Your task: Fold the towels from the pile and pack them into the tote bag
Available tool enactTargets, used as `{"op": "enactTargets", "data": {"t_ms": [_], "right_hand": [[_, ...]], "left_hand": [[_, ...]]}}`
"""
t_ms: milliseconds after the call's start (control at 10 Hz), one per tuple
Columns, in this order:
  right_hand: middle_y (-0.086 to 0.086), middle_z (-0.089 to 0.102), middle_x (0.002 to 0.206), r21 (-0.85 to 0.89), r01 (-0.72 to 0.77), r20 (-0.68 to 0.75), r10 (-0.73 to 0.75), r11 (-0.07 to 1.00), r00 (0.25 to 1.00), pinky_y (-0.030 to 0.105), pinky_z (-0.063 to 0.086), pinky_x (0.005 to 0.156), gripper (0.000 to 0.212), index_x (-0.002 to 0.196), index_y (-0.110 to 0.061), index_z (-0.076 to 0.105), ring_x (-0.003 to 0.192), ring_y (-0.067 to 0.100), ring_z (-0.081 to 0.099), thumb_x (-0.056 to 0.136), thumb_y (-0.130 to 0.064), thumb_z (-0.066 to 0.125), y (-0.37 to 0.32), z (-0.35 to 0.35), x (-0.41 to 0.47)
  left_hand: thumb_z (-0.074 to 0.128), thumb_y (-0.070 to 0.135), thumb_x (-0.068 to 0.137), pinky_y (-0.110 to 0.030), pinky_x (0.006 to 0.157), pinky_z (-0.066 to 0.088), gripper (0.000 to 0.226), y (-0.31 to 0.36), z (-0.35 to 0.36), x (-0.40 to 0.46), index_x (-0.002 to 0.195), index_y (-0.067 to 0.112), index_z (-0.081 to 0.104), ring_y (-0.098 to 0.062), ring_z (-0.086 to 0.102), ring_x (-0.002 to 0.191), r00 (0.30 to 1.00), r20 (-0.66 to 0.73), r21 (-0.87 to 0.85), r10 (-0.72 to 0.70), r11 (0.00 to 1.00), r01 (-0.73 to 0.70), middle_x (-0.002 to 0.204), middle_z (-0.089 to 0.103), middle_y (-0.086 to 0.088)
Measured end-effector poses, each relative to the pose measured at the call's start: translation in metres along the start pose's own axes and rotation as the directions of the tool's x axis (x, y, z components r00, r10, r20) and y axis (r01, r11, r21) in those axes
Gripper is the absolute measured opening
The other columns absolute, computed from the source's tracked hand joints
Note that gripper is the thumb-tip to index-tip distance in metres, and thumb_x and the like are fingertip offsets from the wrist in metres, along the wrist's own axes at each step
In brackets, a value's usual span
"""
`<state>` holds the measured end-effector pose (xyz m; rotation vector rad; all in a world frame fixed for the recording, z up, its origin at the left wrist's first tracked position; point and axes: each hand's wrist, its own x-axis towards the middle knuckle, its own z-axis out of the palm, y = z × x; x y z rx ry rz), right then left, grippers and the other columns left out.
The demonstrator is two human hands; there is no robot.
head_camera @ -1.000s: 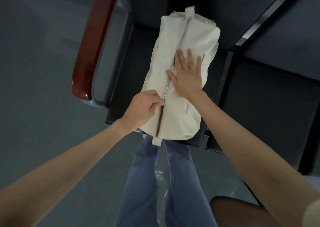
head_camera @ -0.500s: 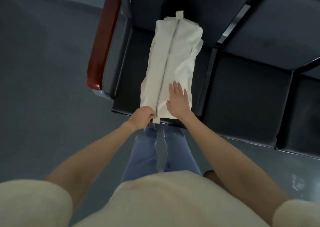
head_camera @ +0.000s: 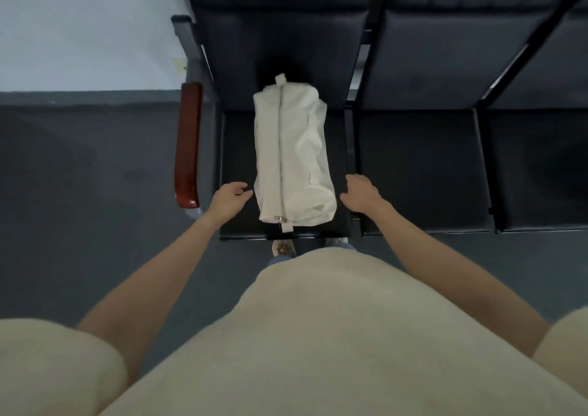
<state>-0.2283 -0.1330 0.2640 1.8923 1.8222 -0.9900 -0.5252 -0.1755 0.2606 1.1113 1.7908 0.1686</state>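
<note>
— Which step is in hand?
— Packing looks finished: left hand (head_camera: 229, 196) loosely curled, holding nothing, beside the one tote bag (head_camera: 294, 154) — zipped, lying on the seat (head_camera: 241, 148); right hand (head_camera: 361, 193) likewise empty.
— And next?
— Probably lifting the bag. No loose towels visible — presumably inside.

The bag (head_camera: 294, 158) lies lengthwise on the leftmost seat (head_camera: 237, 148) of a row, its far end near the backrest (head_camera: 280, 43) and its near end by the seat's front edge. An armrest (head_camera: 188, 143) runs along the seat's left side. The left hand (head_camera: 229, 200) sits just left of the bag's near end, the right hand (head_camera: 361, 193) just right. Another seat (head_camera: 420, 167) adjoins on the right.
</note>
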Motion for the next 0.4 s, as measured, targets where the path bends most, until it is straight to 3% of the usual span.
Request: {"op": "enactTargets", "data": {"t_ms": [200, 400], "right_hand": [[0.019, 0.043, 0.139, 0.132, -0.015, -0.056, 0.023, 0.991, 0.998, 0.043, 0.041, 0.103, 0.052, 0.139, 0.002, 0.035, 0.126, 0.034, 0.042, 0.094, -0.02, 0.05, 0.007, -0.066, -0.01], [0.017, 0.04, 0.143, 0.174, 0.099, -0.212, -0.061, 0.98, 0.975, 0.039, 0.038, 0.106, 0.053, 0.14, 0.0, 0.034, 0.13, 0.032, 0.04, 0.095, -0.02, 0.051, 0.007, -0.165, -0.019]], "left_hand": [[0.056, 0.032, 0.096, -0.034, 0.108, 0.037, 0.064, 0.078, -0.043, -0.008, 0.151, 0.016, 0.028, -0.023, 0.044, 0.132, 0.987, -0.116, -0.059, 0.112, 0.991, -0.12, 0.145, 0.044, -0.012], [0.058, 0.033, 0.095, -0.03, 0.105, 0.037, 0.066, 0.173, -0.079, -0.011, 0.151, 0.015, 0.028, -0.022, 0.045, 0.131, 0.924, -0.246, -0.055, 0.293, 0.948, -0.315, 0.145, 0.045, -0.011]]}}
